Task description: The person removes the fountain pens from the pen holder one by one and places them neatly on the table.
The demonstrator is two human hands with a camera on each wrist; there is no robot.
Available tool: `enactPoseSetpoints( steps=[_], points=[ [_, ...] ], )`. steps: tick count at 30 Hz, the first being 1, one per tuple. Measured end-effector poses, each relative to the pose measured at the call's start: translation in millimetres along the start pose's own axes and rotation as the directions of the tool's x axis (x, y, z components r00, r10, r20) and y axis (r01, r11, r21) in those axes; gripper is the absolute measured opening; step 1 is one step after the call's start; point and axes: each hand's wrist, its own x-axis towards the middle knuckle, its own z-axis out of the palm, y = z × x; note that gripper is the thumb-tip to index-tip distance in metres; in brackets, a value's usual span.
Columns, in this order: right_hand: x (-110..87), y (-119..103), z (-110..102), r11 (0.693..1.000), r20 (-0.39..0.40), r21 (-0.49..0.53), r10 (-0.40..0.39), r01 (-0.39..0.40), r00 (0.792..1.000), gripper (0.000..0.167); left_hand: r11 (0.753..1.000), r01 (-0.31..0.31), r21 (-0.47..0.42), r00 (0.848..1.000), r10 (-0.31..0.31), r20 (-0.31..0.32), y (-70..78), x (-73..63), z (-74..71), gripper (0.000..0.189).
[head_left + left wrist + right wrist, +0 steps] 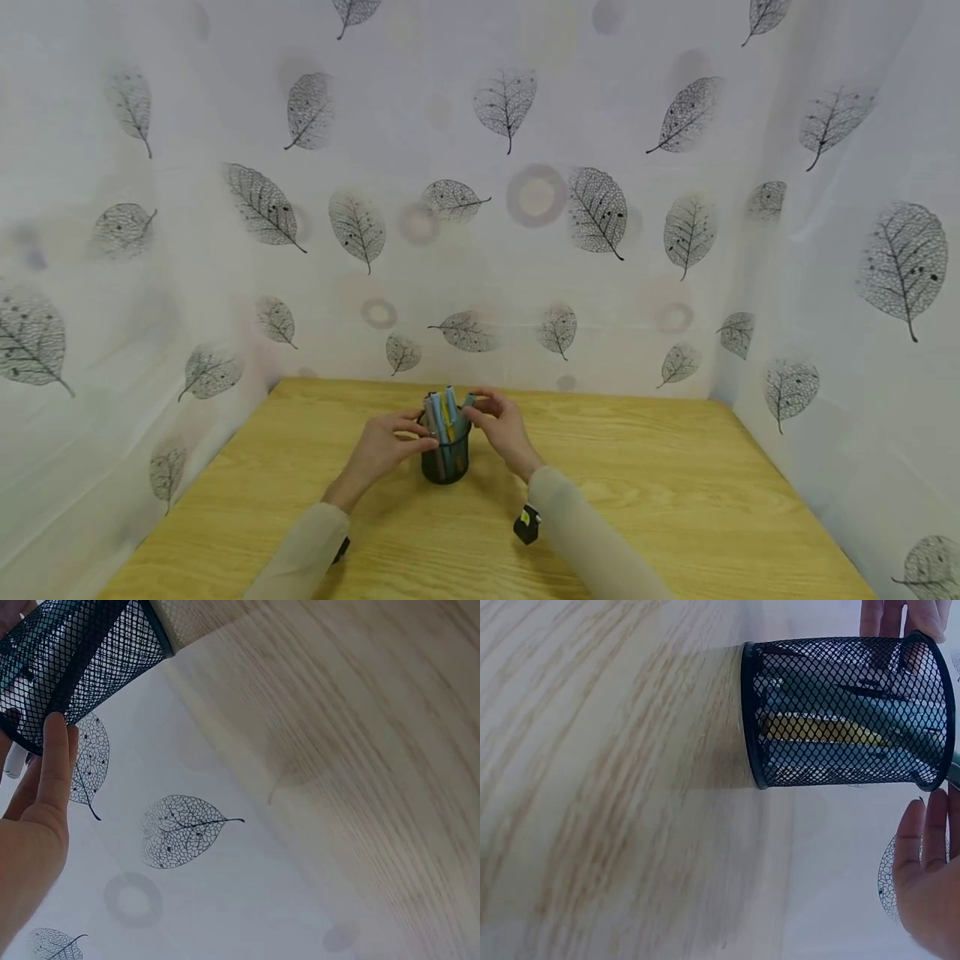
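A black mesh pen holder (445, 467) stands upright on the wooden table, with several pens in it. My left hand (388, 446) holds the holder by its rim from the left; in the left wrist view, fingers of the left hand (45, 802) lie against the mesh. On the other side my right hand (504, 425) pinches the top of a teal pen (470, 400) that leans at the holder's right rim. A light blue pen (437, 407) and a yellow pen (446, 414) rise between the hands. Through the mesh, a yellow pen body (817, 729) shows in the right wrist view.
The wooden table (637, 492) spreads out around the holder. White sheeting (495, 267) printed with dark leaves encloses the back and both sides. A black wrist device (527, 523) hangs under the right sleeve.
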Motion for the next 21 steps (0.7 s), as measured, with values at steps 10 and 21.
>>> enactPoseSetpoints(
  steps=[10, 21],
  points=[
    [-10.3, -24.3, -2.3, 0.981, -0.015, 0.128, -0.142, 0.143, 0.99, 0.031, 1.0, -0.005, 0.017, 1.0, 0.005, 0.0, 0.9, -0.8, 0.3, 0.017],
    [-8.5, -28.5, -4.5, 0.957, -0.161, 0.21, -0.169, 0.201, 0.972, 0.027, 0.999, -0.03, 0.041, 1.0, 0.03, 0.008, -0.3, -0.8, -1.0, 0.017]
  ],
)
